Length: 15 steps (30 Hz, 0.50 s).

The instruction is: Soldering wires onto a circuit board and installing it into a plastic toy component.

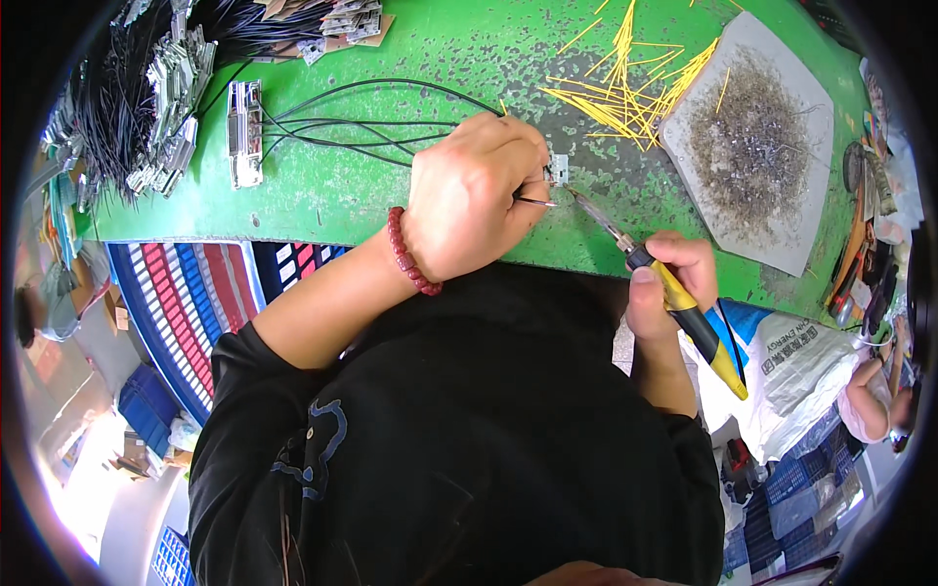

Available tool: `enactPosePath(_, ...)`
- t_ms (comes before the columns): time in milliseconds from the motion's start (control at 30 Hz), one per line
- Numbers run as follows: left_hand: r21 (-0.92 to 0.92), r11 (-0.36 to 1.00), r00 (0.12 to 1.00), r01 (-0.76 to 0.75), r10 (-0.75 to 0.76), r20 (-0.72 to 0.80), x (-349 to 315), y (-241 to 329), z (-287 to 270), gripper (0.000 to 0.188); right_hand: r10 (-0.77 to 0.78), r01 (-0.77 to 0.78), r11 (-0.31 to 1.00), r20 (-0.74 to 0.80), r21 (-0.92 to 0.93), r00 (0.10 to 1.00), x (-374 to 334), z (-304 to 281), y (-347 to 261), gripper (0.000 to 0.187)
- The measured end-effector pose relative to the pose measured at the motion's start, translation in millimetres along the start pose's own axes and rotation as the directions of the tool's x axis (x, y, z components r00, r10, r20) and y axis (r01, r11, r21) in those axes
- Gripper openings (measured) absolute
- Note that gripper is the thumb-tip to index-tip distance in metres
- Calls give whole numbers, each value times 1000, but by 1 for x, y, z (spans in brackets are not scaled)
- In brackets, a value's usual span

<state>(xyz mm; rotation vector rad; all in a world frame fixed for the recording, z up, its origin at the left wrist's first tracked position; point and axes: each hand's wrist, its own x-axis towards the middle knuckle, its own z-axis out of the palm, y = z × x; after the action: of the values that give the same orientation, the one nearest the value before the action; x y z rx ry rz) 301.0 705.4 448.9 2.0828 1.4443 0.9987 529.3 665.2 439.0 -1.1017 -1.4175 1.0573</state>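
I find the right hand (696, 269), nearside right of the clip (559, 169), with fingers closed round an iron (694, 330): probably light, best held by its handle, never the tip. The left hand (474, 190), just left of the clip, pinches black wires (337, 122); I judge them limp, the clip stiff and slippery. Below right of the clip, a sack (801, 381) bears printing; elsewhere none reads clearly.

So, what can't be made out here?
All in the head view:
Black wires, where they pass under the left hand: hidden by it.
Whether the iron touches the pale part: too small to tell.
Some yellow strips: cut off by the top edge.
Grit: grains too small to identify.
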Motion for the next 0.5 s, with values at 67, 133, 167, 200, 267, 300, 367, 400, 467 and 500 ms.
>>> enactPosePath(67,-1,1000,1000,-2,2,0,0,0,0,13,1,-1,1000,6,-4,1000,0,0,-1,29)
enactPosePath(133,-2,1000,1000,-5,5,0,0,1,-1,12,40,-40,999,28,-3,999,1,0,-3,28)
enactPosePath(167,0,1000,1000,14,-14,15,0,2,-1,13,41,-40,999,28,-4,999,1,0,-3,28)
enactPosePath(200,2,999,999,33,-33,30,0,2,-2,14,34,-33,999,38,-9,999,1,0,-2,27)
enactPosePath(267,5,999,999,33,-34,31,1,3,-2,14,28,-27,1000,47,-15,998,2,-2,-3,26)
enactPosePath(300,9,999,999,33,-33,32,1,3,-2,14,55,-51,998,76,-48,996,2,-3,-4,28)
enactPosePath(367,11,999,999,34,-34,33,0,2,-2,14,84,-75,994,105,-83,991,1,-3,-2,31)
enactPosePath(400,12,999,999,33,-34,35,0,2,-2,14,6,-3,999,61,-50,998,1,-1,3,28)
enactPosePath(467,11,999,999,31,-32,35,1,2,-2,14,-70,71,997,14,-22,997,0,1,4,26)
enactPosePath(500,15,999,999,31,-31,34,0,2,-2,14,-33,34,999,-14,13,999,-1,1,3,28)
